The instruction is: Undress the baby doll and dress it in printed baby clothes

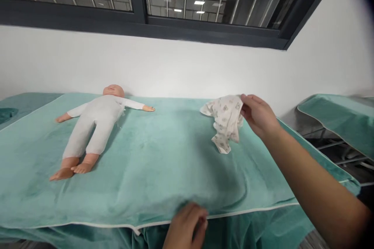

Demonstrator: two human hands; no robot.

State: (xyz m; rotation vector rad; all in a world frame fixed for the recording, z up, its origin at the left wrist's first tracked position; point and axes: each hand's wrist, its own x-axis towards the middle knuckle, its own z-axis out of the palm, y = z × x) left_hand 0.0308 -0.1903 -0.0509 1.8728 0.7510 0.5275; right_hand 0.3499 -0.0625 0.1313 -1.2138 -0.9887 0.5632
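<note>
1. Cloth [226,116], white with a small print, apparently a little garment: bunched, hanging from the right hand [258,114], seemingly raised over the right part of the green-covered bed [163,159].
2. Right fingers: pinched narrow, gripping the upper right edge of the cloth.
3. Left hand [187,225]: near the front edge of the bed, well apart from the cloth, blurred. Fingers curled, nothing visible in grasp; whether empty, cannot tell.
4. Doll [101,111], in white: on its back at the left, arms spread, well apart from the cloth.
5. Handling, as judged: single-edge pinch adequate for lifting, poor for opening folds. Recommended: second hold by the left fingers on a free edge, light even tension, no hard pull on thin fabric.
</note>
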